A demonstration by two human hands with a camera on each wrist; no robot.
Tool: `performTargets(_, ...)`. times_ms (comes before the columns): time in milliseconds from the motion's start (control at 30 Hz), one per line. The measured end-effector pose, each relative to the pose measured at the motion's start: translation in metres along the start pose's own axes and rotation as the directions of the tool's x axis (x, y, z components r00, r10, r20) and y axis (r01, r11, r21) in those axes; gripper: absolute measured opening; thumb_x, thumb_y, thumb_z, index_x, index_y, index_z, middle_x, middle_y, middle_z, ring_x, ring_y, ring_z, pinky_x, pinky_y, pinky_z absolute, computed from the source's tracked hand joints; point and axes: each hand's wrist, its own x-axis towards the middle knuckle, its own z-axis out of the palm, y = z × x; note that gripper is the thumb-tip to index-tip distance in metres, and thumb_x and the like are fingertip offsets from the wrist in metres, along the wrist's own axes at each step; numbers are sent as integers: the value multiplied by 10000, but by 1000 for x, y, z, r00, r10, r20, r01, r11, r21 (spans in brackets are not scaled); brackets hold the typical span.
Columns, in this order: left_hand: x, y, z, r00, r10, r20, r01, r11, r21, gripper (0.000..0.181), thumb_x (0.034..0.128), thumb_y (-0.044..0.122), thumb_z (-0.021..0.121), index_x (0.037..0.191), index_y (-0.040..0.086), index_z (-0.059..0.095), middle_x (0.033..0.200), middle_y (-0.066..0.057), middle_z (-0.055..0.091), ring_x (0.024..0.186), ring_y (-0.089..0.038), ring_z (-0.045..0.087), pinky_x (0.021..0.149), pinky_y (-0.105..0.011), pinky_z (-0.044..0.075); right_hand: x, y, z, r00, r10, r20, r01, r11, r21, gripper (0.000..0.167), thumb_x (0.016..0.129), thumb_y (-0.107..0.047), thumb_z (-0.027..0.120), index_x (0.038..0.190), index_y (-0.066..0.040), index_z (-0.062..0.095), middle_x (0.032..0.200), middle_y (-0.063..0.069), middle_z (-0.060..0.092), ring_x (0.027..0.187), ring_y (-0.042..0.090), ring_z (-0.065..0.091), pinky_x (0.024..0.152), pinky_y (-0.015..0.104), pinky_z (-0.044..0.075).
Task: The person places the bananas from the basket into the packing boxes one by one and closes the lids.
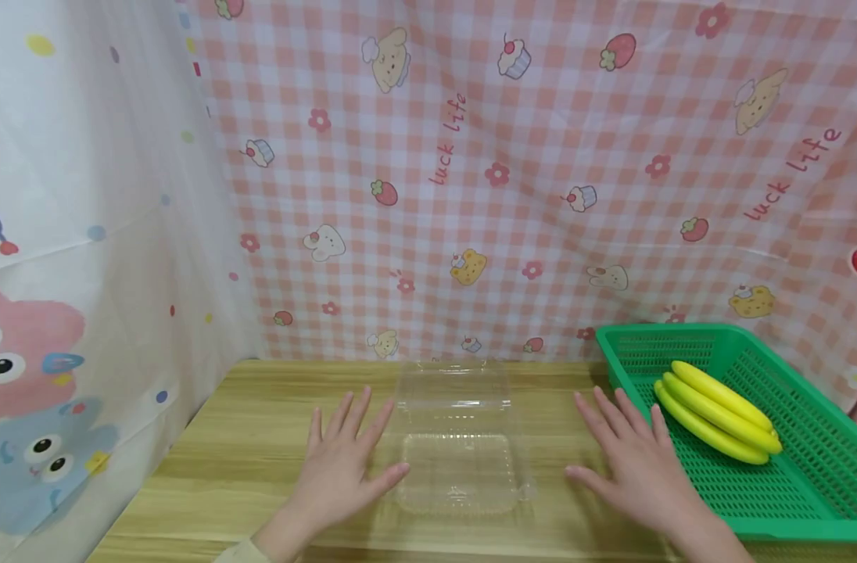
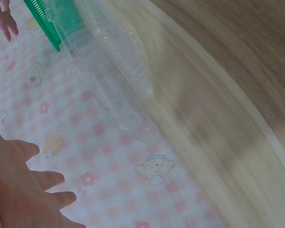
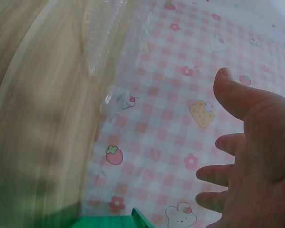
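Observation:
A clear plastic clamshell box (image 1: 458, 469) lies on the wooden table with its lid (image 1: 453, 383) folded back toward the curtain. To its left my left hand (image 1: 340, 461) is spread, fingers straight and holding nothing. My right hand (image 1: 632, 465) is spread in the same way on the other side, between the box and a green basket (image 1: 787, 528). Several yellow bananas (image 1: 717, 414) lie together in that basket. Both wrist views show the splayed fingers of the left hand (image 2: 26, 185) and the right hand (image 3: 256, 156) apart from the box.
The wooden table (image 1: 259, 438) ends at a pink checked curtain (image 1: 428, 219) behind. A white curtain (image 1: 119, 234) with cartoon prints hangs along the left side. The basket takes up the table's right end.

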Motion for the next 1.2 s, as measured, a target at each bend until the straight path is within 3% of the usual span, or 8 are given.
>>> performTargets(267, -2, 0, 0, 998, 12, -69, -15, 999, -44, 791, 896, 607, 586, 1523, 162, 401, 1547, -193, 338, 1391, -463, 308, 1069, -786, 130, -6, 9, -7, 996, -22, -85, 21, 1000, -15, 914, 827, -558, 731, 1550, -159, 339, 1518, 224, 373, 1370, 482, 300, 1148, 687, -16)
performTargets(500, -2, 0, 5, 992, 0, -129, -13, 995, -102, 761, 912, 548, 605, 1484, 73, 442, 1503, -224, 394, 1337, -456, 391, 1051, -730, 294, -12, 19, -11, 988, -16, -155, 18, 1000, 8, 921, 804, -513, 775, 1542, -159, 354, 1484, 225, 418, 1360, 476, 318, 1165, 664, 19)
performTargets(733, -1, 0, 8, 992, -102, -72, 83, 970, -229, 784, 911, 531, 638, 1476, 29, 434, 1469, -218, 441, 1298, -447, 448, 1023, -662, 401, -20, 30, -14, 975, -22, -223, 31, 999, 33, 919, 763, -426, 832, 1519, -140, 395, 1433, 240, 462, 1347, 475, 342, 1164, 667, 67)
performTargets(933, 4, -3, 9, 982, -186, 4, 174, 907, -385, 777, 902, 473, 684, 1462, -4, 434, 1446, -221, 469, 1311, -443, 436, 1052, -642, 379, -23, 40, -20, 970, -14, -242, 24, 999, 37, 902, 758, -379, 844, 1507, -122, 413, 1403, 248, 487, 1271, 509, 395, 1151, 683, 101)
performTargets(1200, 8, -5, 11, 952, -285, 108, 294, 767, -570, 733, 906, 401, 713, 1441, -27, 451, 1412, -235, 496, 1163, -416, 565, 917, -550, 537, -25, 56, -26, 962, -19, -272, 27, 999, 27, 904, 735, -353, 861, 1486, -88, 434, 1341, 247, 522, 1217, 515, 425, 1123, 700, 168)
